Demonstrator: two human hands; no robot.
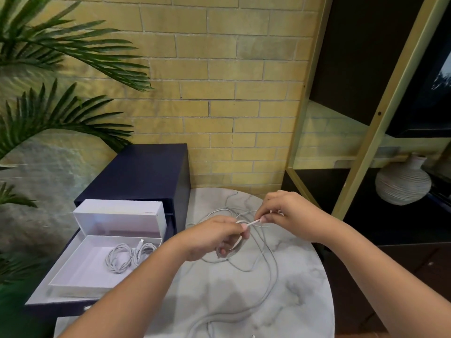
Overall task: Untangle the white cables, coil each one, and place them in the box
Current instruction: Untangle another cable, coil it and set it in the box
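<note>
In the head view, a short stretch of white cable is held taut between the two hands above a round marble table. Its long axis runs from left to right, with the right end slightly higher. The left hand is curled round one end of it, thumb and forefinger pinched on it, and further strands are gathered under the curled lower fingers. The right hand is clamped on the other end by the tips of thumb and forefinger; how its remaining fingers lie is partly hidden.

The rest of the tangled cables is spread on the table beneath and beyond the hands. Loose loops lie at the far side, and one long strand curves down the right of the left forearm toward the near edge, where it bends back in an S shape. Part of the tangle is covered by the left hand.

To the left of the table, a white box is seen resting on the pulled-out drawer of a dark blue cabinet. Two coiled cables lie side by side in the box, touching each other, with a plug pointing away toward the far wall of the box. A white lid stands behind the box. The near right corner of the box is hidden by the left forearm.

Palm fronds hang at the left, a yellow brick wall stands behind, and a ribbed pale vase sits on a dark shelf unit at the right, well apart from the cables.
</note>
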